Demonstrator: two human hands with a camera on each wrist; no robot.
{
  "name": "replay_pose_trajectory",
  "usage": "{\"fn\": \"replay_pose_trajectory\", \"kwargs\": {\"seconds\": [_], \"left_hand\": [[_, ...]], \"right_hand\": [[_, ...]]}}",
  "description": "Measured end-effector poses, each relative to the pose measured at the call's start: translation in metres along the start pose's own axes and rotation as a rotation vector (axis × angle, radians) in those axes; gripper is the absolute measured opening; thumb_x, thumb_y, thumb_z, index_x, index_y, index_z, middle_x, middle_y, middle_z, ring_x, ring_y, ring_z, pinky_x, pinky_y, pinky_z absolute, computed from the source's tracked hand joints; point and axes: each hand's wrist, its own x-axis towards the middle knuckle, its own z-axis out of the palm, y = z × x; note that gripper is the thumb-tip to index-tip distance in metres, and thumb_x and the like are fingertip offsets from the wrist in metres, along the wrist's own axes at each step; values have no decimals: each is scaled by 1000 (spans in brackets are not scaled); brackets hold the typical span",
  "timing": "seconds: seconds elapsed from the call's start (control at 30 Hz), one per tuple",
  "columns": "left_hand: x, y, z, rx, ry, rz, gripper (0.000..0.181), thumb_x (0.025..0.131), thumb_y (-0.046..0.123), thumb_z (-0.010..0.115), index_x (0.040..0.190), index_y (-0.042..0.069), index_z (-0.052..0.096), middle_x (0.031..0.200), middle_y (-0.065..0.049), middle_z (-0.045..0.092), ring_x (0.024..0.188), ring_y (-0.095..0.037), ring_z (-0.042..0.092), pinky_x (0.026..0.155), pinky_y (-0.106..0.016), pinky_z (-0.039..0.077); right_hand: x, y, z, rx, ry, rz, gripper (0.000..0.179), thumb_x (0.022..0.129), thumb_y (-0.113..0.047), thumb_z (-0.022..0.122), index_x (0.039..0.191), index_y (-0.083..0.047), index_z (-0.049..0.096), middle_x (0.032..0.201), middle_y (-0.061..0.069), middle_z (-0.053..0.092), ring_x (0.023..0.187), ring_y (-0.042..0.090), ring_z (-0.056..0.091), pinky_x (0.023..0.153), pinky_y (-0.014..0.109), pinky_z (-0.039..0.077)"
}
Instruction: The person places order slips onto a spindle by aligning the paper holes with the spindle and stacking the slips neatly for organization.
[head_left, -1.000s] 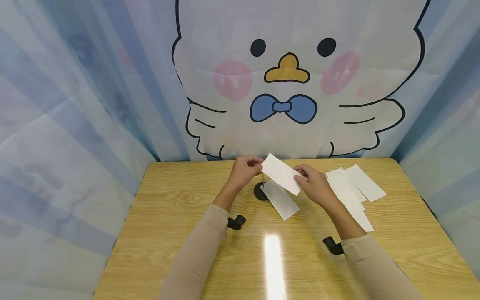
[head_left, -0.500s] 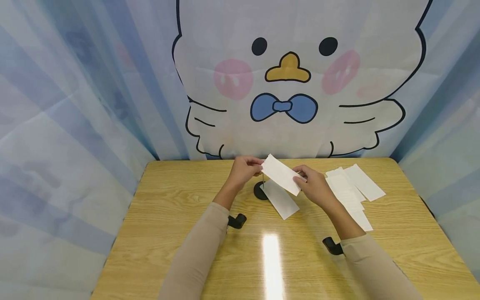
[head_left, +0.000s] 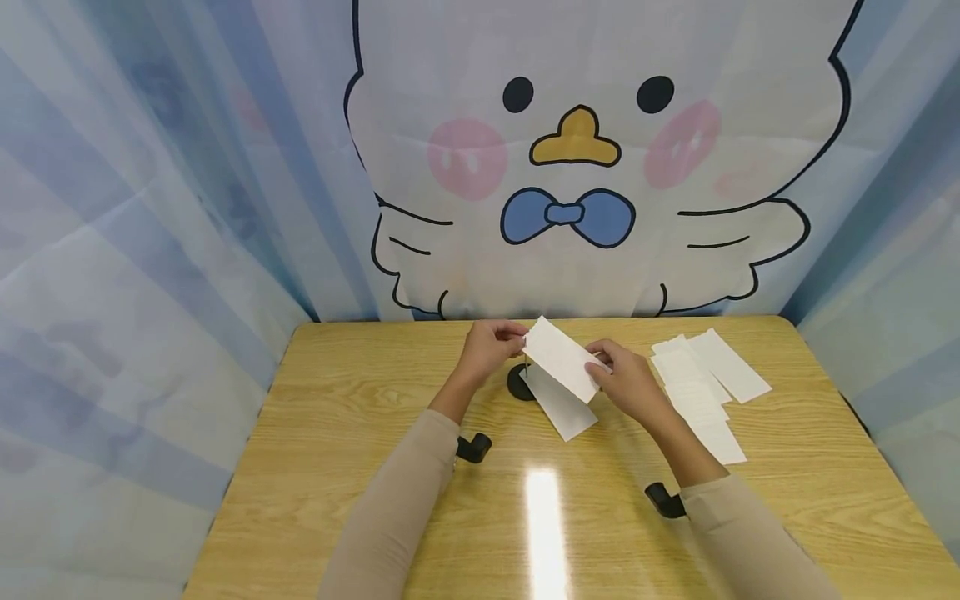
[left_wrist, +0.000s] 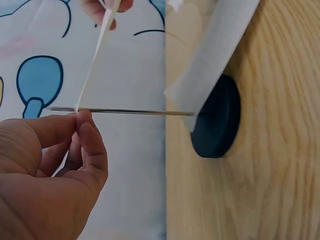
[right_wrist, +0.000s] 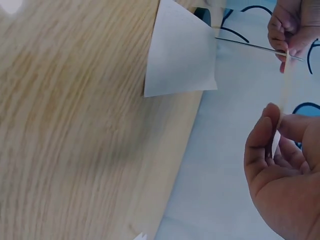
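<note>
A receipt spike stands on the table, its round black base [head_left: 517,383] partly under a white paper slip [head_left: 564,412]. That lower slip is on the rod near the base and slants off to one side. My left hand [head_left: 486,353] pinches one end of a second paper slip [head_left: 561,360] between thumb and fingers, right beside the thin metal rod [left_wrist: 135,111]. The rod's pointed tip sticks out past this slip, which it appears to pierce. With thumb and fingers, my right hand [head_left: 628,379] pinches the slip's other end.
Several loose white paper slips [head_left: 693,387] lie overlapping at the right of the wooden table [head_left: 360,500]. A printed curtain [head_left: 420,275] hangs right behind the table's far edge. Black wrist camera parts [head_left: 474,448] project beside the forearms.
The held slip has dropped a little down the rod, and both hands have lowered slightly with it. The lower slip and the loose slips stay where they were.
</note>
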Motion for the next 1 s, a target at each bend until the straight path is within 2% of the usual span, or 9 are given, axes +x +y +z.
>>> {"fn": "replay_pose_trajectory", "kwargs": {"seconds": [0.27, 0.53, 0.77, 1.0], "left_hand": [[2, -12, 2, 79, -12, 66, 13, 97, 0, 68, 106, 1, 78, 100, -15, 75, 81, -15, 68, 82, -41, 63], [3, -21, 5, 145, -33, 54, 11, 96, 1, 70, 103, 1, 79, 105, -15, 77, 87, -16, 68, 75, -25, 59], [2, -32, 8, 173, -38, 33, 11, 97, 1, 69, 103, 2, 79, 109, -13, 77, 93, -19, 69, 79, -26, 60], [0, -37, 13, 193, -44, 16, 11, 98, 2, 69, 103, 3, 79, 110, -11, 77, 98, -22, 70, 82, -29, 60]], "right_hand": [[-4, 2, 5, -66, -13, -8, 29, 101, -14, 65, 127, 0, 64, 102, 14, 68, 87, 24, 61, 69, 32, 50], [-7, 12, 13, -90, -37, -8, 26, 101, -11, 66, 124, 1, 65, 98, 13, 68, 88, 24, 64, 72, 33, 53], [-9, 16, 21, -97, -77, 14, 23, 101, -10, 65, 122, 1, 64, 100, 14, 70, 92, 26, 67, 77, 37, 57], [-11, 21, 26, -117, -82, 12, 24, 100, -9, 66, 122, 2, 64, 105, 16, 70, 98, 30, 68, 84, 45, 58]]}}
